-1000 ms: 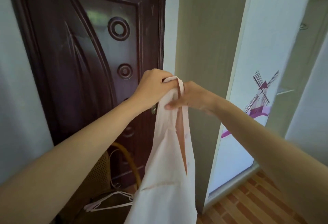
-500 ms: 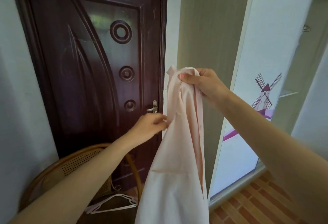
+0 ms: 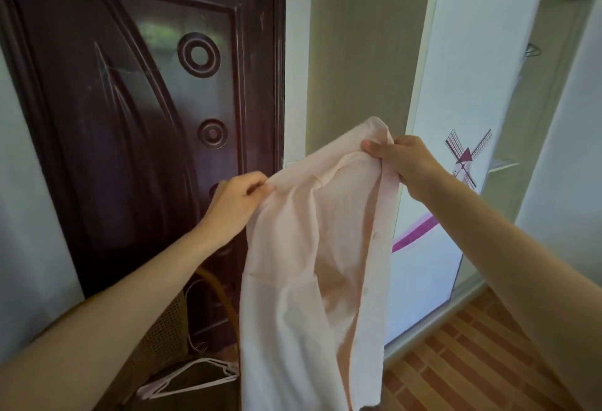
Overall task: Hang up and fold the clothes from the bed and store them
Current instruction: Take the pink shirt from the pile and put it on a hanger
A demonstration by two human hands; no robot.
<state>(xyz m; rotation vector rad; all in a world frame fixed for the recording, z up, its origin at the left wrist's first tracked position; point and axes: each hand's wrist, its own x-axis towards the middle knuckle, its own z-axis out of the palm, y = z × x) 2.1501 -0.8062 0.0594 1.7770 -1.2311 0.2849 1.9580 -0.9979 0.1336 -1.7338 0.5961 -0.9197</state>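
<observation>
A: Step in hand, as I judge it: opening the pink shirt [image 3: 312, 247] at the neck so a hanger can go in. Advice: keep both shoulder points level and the collar taut.

B: Noted. Left hand [image 3: 234, 205] pinches the shirt's left top edge; right hand [image 3: 404, 161] grips the collar, higher. The shirt hangs between them, above the white hangers [image 3: 192, 378] on the chair [image 3: 156, 342].

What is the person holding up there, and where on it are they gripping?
A pale pink shirt: the left hand pinches its upper edge, and the right hand grips the bunched fabric at the top.
</observation>
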